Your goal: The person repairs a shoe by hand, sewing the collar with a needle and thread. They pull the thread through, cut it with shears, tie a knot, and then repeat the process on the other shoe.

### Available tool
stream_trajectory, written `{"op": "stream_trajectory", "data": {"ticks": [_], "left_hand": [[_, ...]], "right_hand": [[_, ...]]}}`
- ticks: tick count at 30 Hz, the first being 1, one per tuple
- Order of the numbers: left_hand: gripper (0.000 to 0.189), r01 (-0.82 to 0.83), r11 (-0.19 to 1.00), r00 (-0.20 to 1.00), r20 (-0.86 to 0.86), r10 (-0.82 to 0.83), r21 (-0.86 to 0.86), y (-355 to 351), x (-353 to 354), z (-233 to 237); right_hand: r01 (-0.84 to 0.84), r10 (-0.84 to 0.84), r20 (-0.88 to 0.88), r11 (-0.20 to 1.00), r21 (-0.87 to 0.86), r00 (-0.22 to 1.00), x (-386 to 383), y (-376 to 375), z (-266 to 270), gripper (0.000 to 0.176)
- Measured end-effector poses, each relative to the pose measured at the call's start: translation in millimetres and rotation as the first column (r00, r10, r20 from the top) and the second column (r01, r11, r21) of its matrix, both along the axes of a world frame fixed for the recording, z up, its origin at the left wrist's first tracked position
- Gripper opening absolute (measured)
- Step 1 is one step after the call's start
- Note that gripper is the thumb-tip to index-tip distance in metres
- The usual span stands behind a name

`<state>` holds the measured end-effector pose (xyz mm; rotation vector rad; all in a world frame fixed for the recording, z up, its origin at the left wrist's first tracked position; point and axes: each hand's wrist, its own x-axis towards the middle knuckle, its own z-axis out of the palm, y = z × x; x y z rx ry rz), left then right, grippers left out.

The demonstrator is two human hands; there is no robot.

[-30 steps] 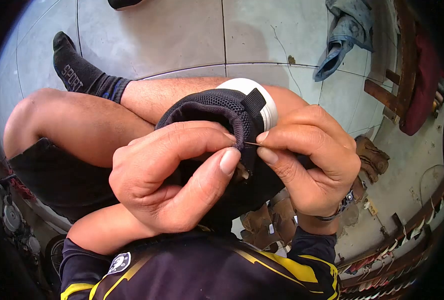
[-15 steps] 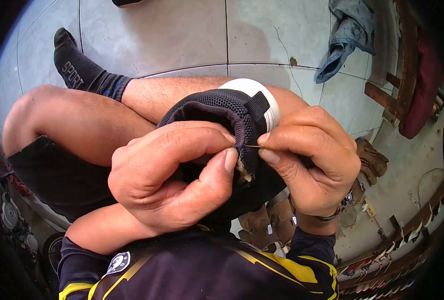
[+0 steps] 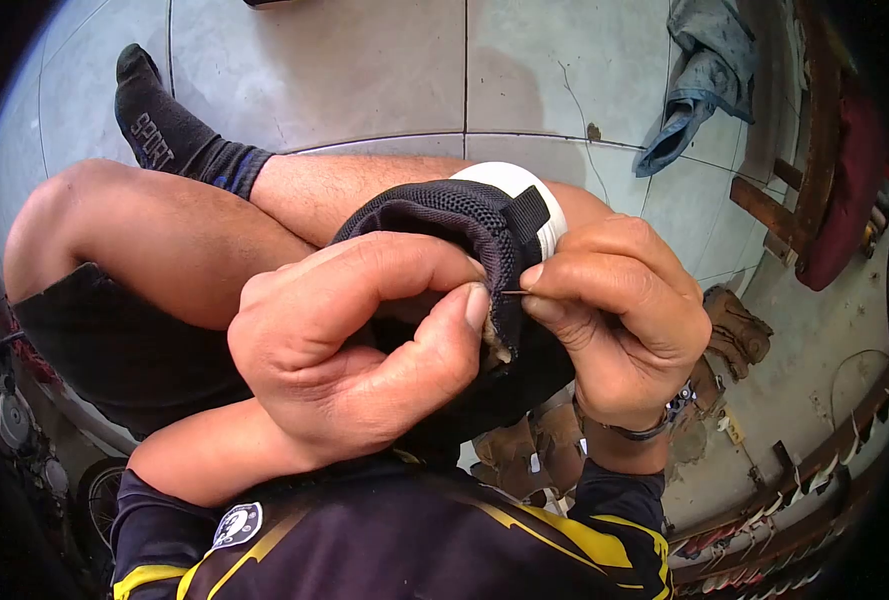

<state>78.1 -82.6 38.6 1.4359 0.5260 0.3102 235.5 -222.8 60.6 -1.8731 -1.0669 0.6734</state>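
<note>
A black mesh shoe [image 3: 434, 208] with a white sole [image 3: 509, 180] lies over my lap, its padded opening turned toward me. My left hand [image 3: 359, 335] is closed, with thumb and forefinger pinching the fabric edge of the shoe's collar. A thin needle [image 3: 513, 292] is pinched between the thumb and forefinger of my right hand [image 3: 629, 320], pointing left into the dark fabric close to the left fingertips. The needle's tip is hidden in the cloth. Just below the pinch, a frayed, pale bit of lining [image 3: 497, 347] shows at the edge.
Light floor tiles [image 3: 344, 70] spread out ahead, with a blue-grey cloth [image 3: 699, 90] lying at upper right. A wooden frame [image 3: 814, 150] with a dark red cover stands at the right. Brown scraps [image 3: 734, 330] and a rack of shoes [image 3: 784, 530] lie at lower right.
The right hand has moved slightly left, toward the shoe's edge, and less of the needle shows between fabric and fingers. The left hand keeps its pinch; the whole view has shifted a little.
</note>
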Motion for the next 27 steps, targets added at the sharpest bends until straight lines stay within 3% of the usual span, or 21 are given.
{"op": "stream_trajectory", "data": {"ticks": [4,7,10,16,18,27], "left_hand": [[0.011,-0.028,0.992,0.995,-0.096,0.016,-0.121,-2.9,0.2,1.1],[0.011,-0.03,0.994,0.999,-0.041,0.026,-0.102,-6.0,4.1,-3.8],[0.006,-0.168,0.986,0.982,0.089,0.168,-0.01,-11.9,9.1,-12.5],[0.007,-0.167,0.986,0.976,0.141,0.164,0.01,-10.4,7.0,-11.6],[0.009,-0.006,0.998,1.0,0.015,0.007,-0.059,-3.5,-0.3,-3.3],[0.009,-0.024,0.999,0.998,0.066,0.022,0.032,-4.8,3.6,-3.1]], "right_hand": [[-0.026,0.026,0.02,1.0,0.006,0.999,2.6,2.2,0.6,0.016],[-0.014,0.015,0.074,1.0,-0.014,0.997,-1.1,2.1,6.1,0.017],[0.001,0.002,0.115,1.0,-0.031,0.993,-2.7,0.1,10.2,0.017],[-0.036,0.037,0.18,0.999,-0.007,0.983,0.4,1.7,17.0,0.019],[-0.042,0.055,0.214,0.997,-0.06,0.975,1.6,1.9,24.8,0.02],[-0.007,0.011,0.254,1.0,-0.018,0.967,3.9,-4.6,30.1,0.022]]}}
